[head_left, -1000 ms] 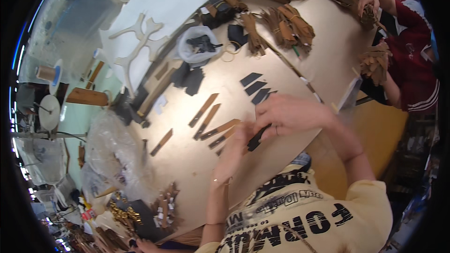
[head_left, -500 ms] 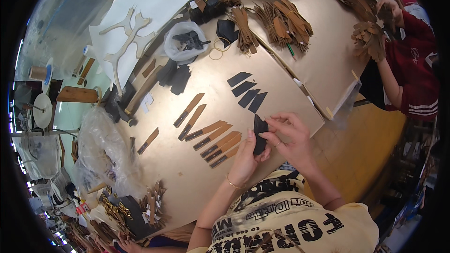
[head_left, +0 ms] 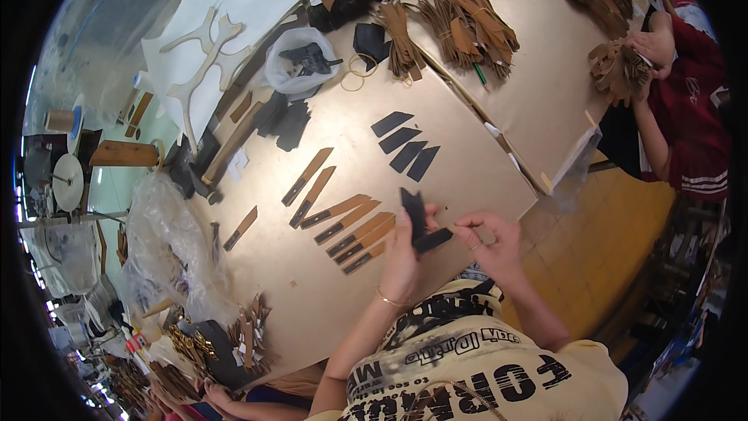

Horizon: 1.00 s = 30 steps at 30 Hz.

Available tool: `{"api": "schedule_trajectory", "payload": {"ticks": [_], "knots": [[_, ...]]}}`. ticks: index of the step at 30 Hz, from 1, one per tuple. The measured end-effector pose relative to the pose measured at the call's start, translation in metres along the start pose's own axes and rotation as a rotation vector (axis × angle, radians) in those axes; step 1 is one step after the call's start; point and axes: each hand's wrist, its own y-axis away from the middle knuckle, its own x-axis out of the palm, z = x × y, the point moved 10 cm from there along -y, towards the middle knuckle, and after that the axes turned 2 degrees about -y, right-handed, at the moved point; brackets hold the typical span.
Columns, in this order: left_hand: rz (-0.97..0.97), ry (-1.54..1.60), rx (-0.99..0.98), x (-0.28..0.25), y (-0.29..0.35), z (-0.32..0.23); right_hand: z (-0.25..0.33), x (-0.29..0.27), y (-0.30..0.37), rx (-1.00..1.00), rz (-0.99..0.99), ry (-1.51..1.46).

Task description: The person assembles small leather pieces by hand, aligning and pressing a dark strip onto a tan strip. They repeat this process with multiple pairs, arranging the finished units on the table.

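Note:
Above the table's near edge, my left hand (head_left: 403, 259) is closed round a small stack of black strips (head_left: 414, 209). One black strip (head_left: 433, 241) juts out from that stack toward the right. At its outer end the thumb and fingertips of my right hand (head_left: 496, 248) are pinched together. Beyond my hands, several black slant-ended pieces (head_left: 404, 139) lie side by side. To the left are several brown strips (head_left: 348, 217), their lower ends covered with dark patches. A single brown strip (head_left: 242, 228) of the same sort lies further left.
Tied bundles of brown strips (head_left: 471, 27) lie at the far side, near a plastic bag (head_left: 300, 62) holding black scraps. Crumpled clear plastic (head_left: 171, 242) covers the left edge. At right, a co-worker in a red shirt (head_left: 693, 101) holds brown pieces (head_left: 615, 74). Another person's hand (head_left: 216, 396) shows lower left.
The stack in my left hand has tilted and shifted slightly left, and one black strip now angles out of it. My right hand has drawn away from the stack to the right.

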Motion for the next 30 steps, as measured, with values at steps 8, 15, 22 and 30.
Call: {"api": "schedule_trajectory", "payload": {"ticks": [8, 15, 22, 30], "knots": [[0.156, -0.134, 0.161, -0.015, -0.006, -0.023, -0.031, -0.032, -0.018, 0.084, 0.037, 0.582], [0.398, -0.073, 0.06, 0.031, 0.005, -0.016, 0.008, -0.021, -0.017, -0.056, -0.018, 0.191], [0.407, -0.137, 0.073, 0.031, 0.007, -0.011, 0.012, 0.006, -0.02, -0.043, 0.102, 0.052], [0.269, -0.128, 0.121, 0.018, 0.002, -0.012, -0.003, 0.0, -0.015, -0.013, 0.139, -0.092]]}}
